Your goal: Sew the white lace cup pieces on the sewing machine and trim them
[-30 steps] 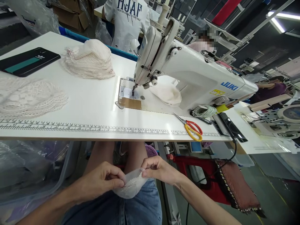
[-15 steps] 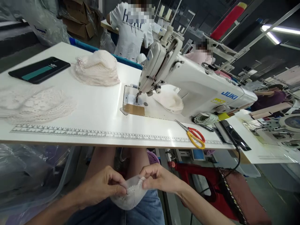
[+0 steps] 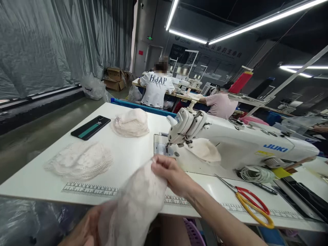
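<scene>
Both my hands hold one pale lace fabric piece, stretched from low left up to the table's front edge. My right hand pinches its upper corner over the white table, just in front of the sewing machine's needle plate. My left hand grips the lower end below the table edge, partly hidden by the fabric. The white JUKI sewing machine stands right of centre.
On the table lie a flat lace stack, a domed stack of lace pieces, a black phone, another fabric piece under the machine arm, coiled cord and red-yellow scissors. Other people sit at machines behind.
The camera tilted up from my lap to the room. Both hands lifted the lace piece from my lap up to the table edge, the right hand reaching toward the needle plate.
</scene>
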A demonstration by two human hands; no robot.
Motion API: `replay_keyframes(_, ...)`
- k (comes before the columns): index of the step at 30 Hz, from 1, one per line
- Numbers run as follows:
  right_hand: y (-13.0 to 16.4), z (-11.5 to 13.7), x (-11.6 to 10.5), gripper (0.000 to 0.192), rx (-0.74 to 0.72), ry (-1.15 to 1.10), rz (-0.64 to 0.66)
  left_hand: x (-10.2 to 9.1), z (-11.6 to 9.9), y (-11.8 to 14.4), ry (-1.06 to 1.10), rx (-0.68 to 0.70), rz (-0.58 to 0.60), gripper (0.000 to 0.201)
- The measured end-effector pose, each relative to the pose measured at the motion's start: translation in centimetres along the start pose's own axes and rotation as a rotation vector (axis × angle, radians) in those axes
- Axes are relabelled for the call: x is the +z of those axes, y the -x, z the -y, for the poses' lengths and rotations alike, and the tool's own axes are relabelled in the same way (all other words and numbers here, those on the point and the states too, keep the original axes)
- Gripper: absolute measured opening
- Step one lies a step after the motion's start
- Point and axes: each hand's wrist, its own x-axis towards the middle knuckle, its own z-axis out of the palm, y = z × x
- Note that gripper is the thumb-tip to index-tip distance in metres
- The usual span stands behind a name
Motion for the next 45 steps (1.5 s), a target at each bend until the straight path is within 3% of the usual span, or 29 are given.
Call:
replay_keyframes(2,-3.9,1.3,-0.3,0.035,-0.069,-0.005,-0.036,-0.5,-2.9,-1.2,-0.023,0.139,-0.118,0.076)
replay_keyframes(4,-8.0,2.5,-0.8,0.037,-0.207,0.043,-0.178,-1.1,-7.3,-3.4,-0.095,0.23,-0.234,0.077)
replay_keyframes(7,-14.7,4.3,-1.9,0.038,-0.307,0.084,-0.343,-2.9,-14.5,-8.8,-0.296,0.367,-0.356,0.084)
replay_keyframes(10,-20.8,5.4,-3.5,0.031,-0.375,0.158,-0.529,-5.7,-19.1,-15.1,-0.411,0.423,-0.432,0.066)
replay_keyframes(13,-24.9,5.4,-5.1,0.028,-0.367,0.276,-0.683,-7.8,-20.4,-20.4,-0.591,0.429,-0.527,0.036)
replay_keyframes(15,-26.3,4.7,-6.1,0.029,-0.338,0.366,-0.747,-8.6,-20.1,-22.8,-0.743,0.399,-0.585,0.031)
replay_keyframes(18,-26.8,3.3,-7.0,0.028,-0.314,0.485,-0.784,-8.9,-19.3,-24.3,-0.985,0.356,-0.666,0.029)
replay_keyframes(22,-25.6,2.1,-7.1,0.027,-0.422,0.579,-0.797,-8.6,-19.1,-22.1,-1.263,0.328,-0.696,0.032)
replay_keyframes(25,-22.1,1.1,-5.6,0.02,-0.567,0.636,-0.727,-7.4,-18.5,-16.7,-1.405,0.31,-0.575,0.029)
replay_keyframes(28,-17.2,-1.0,-2.6,0.01,-0.636,0.731,-0.459,-6.2,-16.3,-9.9,-1.465,0.247,-0.365,0.023)
replay_keyframes(30,-14.5,-2.7,-0.3,0.01,-0.673,0.837,-0.175,-5.9,-14.1,-6.5,-1.482,0.195,-0.315,0.023)
replay_keyframes(32,-12.7,-4.4,1.6,0.012,-0.665,0.917,-0.024,-5.9,-12.1,-4.6,-1.481,0.159,-0.341,0.012)
replay_keyframes(33,-12.2,-5.0,2.3,0.014,-0.651,0.949,0.011,-6.0,-11.3,-4.2,-1.473,0.163,-0.36,0.008)
replay_keyframes(37,-11.4,-6.1,3.9,0.015,-0.595,0.992,0.026,-5.9,-9.8,-4.2,-1.395,0.227,-0.426,0.023)
replay_keyframes(40,-11.0,-6.2,4.6,0.013,-0.567,0.979,0.0,-5.8,-10.0,-4.3,-1.31,0.265,-0.462,0.023)
replay_keyframes(45,-11.1,-6.4,5.8,0.032,-0.627,1.088,-0.13,-6.1,-10.5,-4.1,-1.154,0.289,-0.483,0.021)
